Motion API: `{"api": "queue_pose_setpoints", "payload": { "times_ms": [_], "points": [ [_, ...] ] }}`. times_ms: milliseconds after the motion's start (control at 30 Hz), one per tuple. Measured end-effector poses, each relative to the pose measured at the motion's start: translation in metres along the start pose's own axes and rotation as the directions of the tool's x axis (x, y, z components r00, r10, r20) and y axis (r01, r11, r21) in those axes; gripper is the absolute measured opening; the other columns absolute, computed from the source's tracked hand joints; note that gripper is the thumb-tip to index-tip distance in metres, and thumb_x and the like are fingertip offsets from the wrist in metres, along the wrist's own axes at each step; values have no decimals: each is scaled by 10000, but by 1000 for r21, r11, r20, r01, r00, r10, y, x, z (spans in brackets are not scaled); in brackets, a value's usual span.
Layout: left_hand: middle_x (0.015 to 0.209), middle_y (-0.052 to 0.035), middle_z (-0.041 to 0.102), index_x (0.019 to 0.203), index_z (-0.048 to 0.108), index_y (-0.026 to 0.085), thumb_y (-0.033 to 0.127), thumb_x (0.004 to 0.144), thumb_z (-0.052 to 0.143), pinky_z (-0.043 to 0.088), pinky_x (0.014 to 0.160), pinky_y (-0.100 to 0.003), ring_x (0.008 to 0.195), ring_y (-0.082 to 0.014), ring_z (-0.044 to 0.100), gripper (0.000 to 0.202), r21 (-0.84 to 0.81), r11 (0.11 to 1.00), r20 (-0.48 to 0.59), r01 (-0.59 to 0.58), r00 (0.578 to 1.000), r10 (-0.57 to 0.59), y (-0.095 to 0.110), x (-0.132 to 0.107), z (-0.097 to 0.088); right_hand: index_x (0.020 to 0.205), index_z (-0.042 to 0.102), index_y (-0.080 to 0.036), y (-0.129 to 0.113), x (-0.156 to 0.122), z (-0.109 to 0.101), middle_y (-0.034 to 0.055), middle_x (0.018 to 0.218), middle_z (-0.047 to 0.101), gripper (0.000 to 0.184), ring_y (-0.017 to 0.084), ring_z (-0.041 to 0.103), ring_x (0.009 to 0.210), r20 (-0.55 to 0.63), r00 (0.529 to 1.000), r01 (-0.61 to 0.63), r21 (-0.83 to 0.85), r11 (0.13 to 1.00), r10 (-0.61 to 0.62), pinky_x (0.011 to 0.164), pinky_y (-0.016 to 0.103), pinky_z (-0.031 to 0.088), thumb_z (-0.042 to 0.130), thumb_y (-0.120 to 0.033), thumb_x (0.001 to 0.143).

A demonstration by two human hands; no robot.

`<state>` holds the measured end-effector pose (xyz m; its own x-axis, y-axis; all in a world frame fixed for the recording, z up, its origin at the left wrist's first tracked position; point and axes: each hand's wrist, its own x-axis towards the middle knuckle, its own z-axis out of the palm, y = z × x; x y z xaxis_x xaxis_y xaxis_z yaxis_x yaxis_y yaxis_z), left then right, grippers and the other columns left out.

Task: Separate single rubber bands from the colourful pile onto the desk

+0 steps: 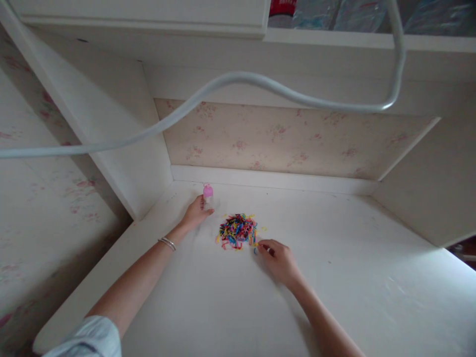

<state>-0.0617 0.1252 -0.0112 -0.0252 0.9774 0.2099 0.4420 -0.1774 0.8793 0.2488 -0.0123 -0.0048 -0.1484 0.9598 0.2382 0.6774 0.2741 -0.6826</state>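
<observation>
A loose heap of small, many-coloured rubber bands [238, 229] lies on the white tabletop, with a few strays around its edge. To the left of the heap, my left hand [196, 212] is closed around a small clear bottle with a pink top [208, 192], its thumb in front. The bottle stands upright, and its lower part looks see-through. My right hand [277, 259] is at the heap's right edge, fingers curled and tips pinched together. Beside those fingertips lies a blue band [255, 251]. Whatever is between them is too small to make out.
A pale cable [238, 78] hangs across the view above the table. White cabinet panels [122, 114] enclose the table [208, 307] at the left, right and above. Behind is flowered wallpaper [275, 141]. A shelf at upper right holds clear plastic packages [357, 17].
</observation>
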Motion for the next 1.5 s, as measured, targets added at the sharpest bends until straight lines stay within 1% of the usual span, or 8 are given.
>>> {"api": "queue_pose_setpoints", "payload": {
  "times_ms": [200, 300, 433, 567, 667, 767, 1000, 1500],
  "points": [
    [1148, -98, 626, 1192, 506, 155, 190, 538, 794, 446, 970, -382, 1091, -219, 592, 716, -26, 998, -12, 65, 998, -65, -1, -10, -6, 912, 718, -231, 1, -10, 4, 50, 881, 713, 322, 187, 641, 785, 14, 1000, 12, -82, 997, -11, 743, 280, 477, 425, -361, 888],
    [1162, -122, 606, 1194, 513, 155, 232, 602, 763, 456, 955, -361, 1078, -213, 593, 647, -5, 994, -87, 108, 990, -108, 1, -22, -20, 912, 713, -229, 2, -12, 3, 49, 888, 711, 314, 186, 644, 799, -8, 1000, 17, -92, 996, -18, 761, 277, 476, 427, -357, 890],
    [1111, -89, 624, 1129, 544, 170, 324, 743, 625, 507, 834, -321, 923, -186, 649, 423, 30, 994, -135, 109, 985, -104, 11, -55, -37, 916, 711, -234, 3, -16, 5, 47, 901, 709, 308, 180, 648, 804, -20, 1000, 8, -113, 994, -11, 772, 269, 470, 425, -349, 897],
    [884, -34, 682, 961, 618, 197, 413, 806, 538, 508, 605, -272, 659, -161, 653, 277, 65, 994, 11, 90, 996, -91, 30, -101, -30, 932, 700, -252, -4, -21, 9, 31, 910, 703, 279, 173, 646, 816, -29, 1000, -16, -185, 983, 11, 757, 254, 454, 433, -327, 898],
    [848, -24, 703, 912, 652, 228, 390, 841, 487, 491, 667, -274, 700, -164, 654, 242, 320, 942, 286, -103, 958, 8, 46, -132, -11, 921, 696, -256, -16, -26, 13, 22, 894, 694, 268, 167, 640, 812, -21, 1000, 3, -296, 955, -10, 736, 247, 432, 430, -289, 902],
    [840, -38, 703, 805, 661, 235, 372, 792, 559, 466, 712, -303, 786, -204, 649, 172, 396, 907, 274, -146, 961, 35, 61, -148, 10, 913, 695, -258, -26, -32, 17, 21, 869, 686, 279, 161, 631, 800, -22, 999, 22, -383, 924, -33, 736, 247, 414, 416, -267, 910],
    [979, -57, 690, 953, 627, 216, 396, 871, 476, 441, 730, -268, 852, -183, 651, 249, 667, 738, 177, -105, 984, -19, 76, -147, 34, 983, 681, -261, -28, -35, 21, 11, 870, 665, 244, 135, 615, 741, -83, 995, -90, -370, 925, 63, 673, 217, 388, 453, -291, 901],
    [963, -46, 677, 963, 619, 207, 323, 941, 417, 429, 749, -251, 872, -160, 633, 234, 658, 740, 198, -139, 980, 8, 66, -148, 30, 923, 696, -264, -19, -29, 18, 2, 872, 672, 257, 135, 613, 757, -37, 998, -61, -272, 960, 53, 676, 219, 392, 443, -303, 893]
  ]
}}
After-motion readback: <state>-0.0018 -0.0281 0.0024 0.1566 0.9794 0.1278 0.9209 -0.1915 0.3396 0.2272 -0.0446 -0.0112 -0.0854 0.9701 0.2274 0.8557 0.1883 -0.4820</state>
